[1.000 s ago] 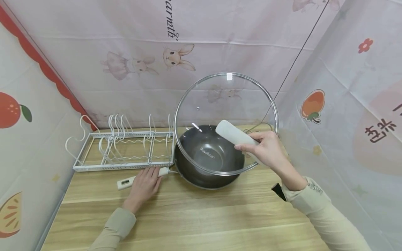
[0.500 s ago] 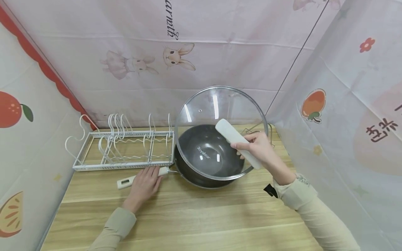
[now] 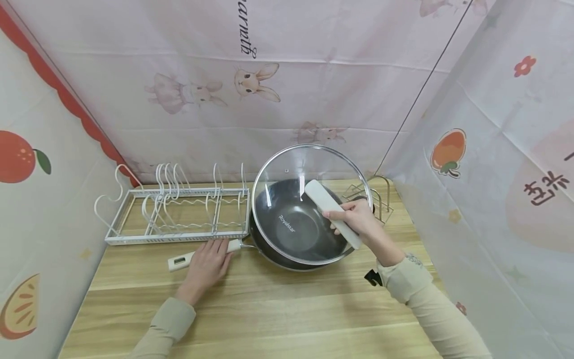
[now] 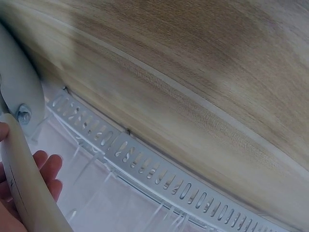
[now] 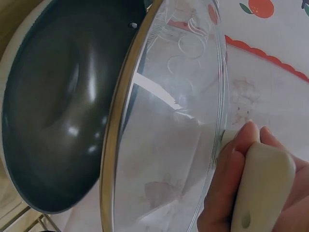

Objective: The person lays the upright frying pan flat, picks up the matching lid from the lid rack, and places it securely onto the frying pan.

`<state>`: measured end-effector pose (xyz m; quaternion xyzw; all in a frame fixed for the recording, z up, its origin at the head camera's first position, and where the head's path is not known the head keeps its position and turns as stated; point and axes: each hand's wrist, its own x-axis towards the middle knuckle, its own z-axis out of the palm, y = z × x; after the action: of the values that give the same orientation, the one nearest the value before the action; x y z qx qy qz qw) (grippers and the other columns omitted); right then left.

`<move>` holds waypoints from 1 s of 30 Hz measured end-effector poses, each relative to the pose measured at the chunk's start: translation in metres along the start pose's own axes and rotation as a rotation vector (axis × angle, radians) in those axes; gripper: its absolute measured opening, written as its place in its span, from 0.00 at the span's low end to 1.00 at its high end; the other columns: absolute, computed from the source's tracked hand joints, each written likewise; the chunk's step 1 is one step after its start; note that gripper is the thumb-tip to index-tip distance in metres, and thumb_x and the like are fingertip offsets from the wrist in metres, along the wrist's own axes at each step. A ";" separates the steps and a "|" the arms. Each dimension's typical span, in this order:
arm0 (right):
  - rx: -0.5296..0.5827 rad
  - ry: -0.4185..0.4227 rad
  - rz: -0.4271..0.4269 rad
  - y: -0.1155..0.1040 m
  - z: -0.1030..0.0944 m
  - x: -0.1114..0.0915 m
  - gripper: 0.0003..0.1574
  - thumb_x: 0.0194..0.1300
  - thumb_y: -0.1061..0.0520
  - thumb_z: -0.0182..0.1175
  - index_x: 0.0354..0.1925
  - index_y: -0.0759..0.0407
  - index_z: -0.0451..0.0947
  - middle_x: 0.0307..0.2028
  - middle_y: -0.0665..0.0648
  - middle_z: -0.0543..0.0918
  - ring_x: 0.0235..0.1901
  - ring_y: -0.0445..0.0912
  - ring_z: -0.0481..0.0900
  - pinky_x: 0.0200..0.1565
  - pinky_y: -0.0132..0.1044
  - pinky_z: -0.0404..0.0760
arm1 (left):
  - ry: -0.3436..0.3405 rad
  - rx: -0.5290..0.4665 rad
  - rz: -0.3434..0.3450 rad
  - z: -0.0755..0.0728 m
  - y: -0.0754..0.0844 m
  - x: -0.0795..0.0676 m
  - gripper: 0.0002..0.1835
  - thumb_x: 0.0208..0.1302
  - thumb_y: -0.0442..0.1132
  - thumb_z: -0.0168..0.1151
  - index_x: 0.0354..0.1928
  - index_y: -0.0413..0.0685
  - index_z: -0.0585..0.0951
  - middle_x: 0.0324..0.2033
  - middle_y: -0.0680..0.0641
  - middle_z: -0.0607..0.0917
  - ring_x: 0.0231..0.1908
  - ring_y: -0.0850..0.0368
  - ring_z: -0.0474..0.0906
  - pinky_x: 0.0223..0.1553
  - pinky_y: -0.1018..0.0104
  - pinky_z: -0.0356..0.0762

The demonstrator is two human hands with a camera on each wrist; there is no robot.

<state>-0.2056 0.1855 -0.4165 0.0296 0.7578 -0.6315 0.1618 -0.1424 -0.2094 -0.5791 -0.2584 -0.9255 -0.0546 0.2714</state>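
Observation:
A dark wok-style pan (image 5: 53,111) with "Royalstar" printed inside sits on the wooden table. Its cream handle (image 3: 181,262) points left, and my left hand (image 3: 208,264) holds it, palm down in the head view. Curled fingers show around this handle in the left wrist view. My right hand (image 3: 358,222) grips the long white handle (image 3: 319,195) of a round glass lid (image 3: 309,162) with a metal rim. Tilted, the lid hangs over the pan; a gap between them shows in the right wrist view. Whether its near rim touches the pan, I cannot tell.
Just left of the pan stands a white wire rack (image 3: 175,234) with several upright loops. A metal wire stand (image 3: 384,199) is behind the right hand. Printed cloth walls (image 3: 179,144) enclose the table (image 3: 269,314) at the back and sides.
My right hand has brought the lid down and slightly left, closer over the pan, and its tilt has shifted. The left hand and pan have stayed in place.

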 end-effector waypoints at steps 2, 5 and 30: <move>0.008 -0.008 0.011 0.004 0.001 0.002 0.20 0.57 0.61 0.72 0.40 0.79 0.82 0.17 0.60 0.83 0.13 0.44 0.80 0.20 0.37 0.84 | 0.001 0.000 0.000 0.000 0.000 0.000 0.25 0.58 0.44 0.65 0.50 0.29 0.79 0.41 0.32 0.84 0.39 0.35 0.82 0.40 0.46 0.82; 0.014 -0.006 0.024 0.010 0.003 0.005 0.18 0.56 0.61 0.72 0.37 0.77 0.82 0.17 0.61 0.83 0.13 0.44 0.80 0.20 0.37 0.84 | 0.005 -0.004 -0.001 0.000 -0.001 0.000 0.25 0.58 0.44 0.66 0.51 0.29 0.78 0.41 0.32 0.84 0.39 0.35 0.82 0.40 0.46 0.82; 0.035 0.002 0.109 0.045 0.023 0.030 0.13 0.54 0.62 0.73 0.24 0.70 0.81 0.16 0.61 0.81 0.11 0.44 0.78 0.16 0.34 0.81 | -0.026 -0.071 -0.005 -0.006 -0.003 0.005 0.22 0.59 0.42 0.66 0.47 0.30 0.79 0.38 0.34 0.84 0.36 0.36 0.82 0.36 0.46 0.84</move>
<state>-0.2180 0.1670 -0.4710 0.0741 0.7441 -0.6347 0.1948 -0.1446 -0.2107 -0.5709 -0.2662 -0.9272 -0.0846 0.2497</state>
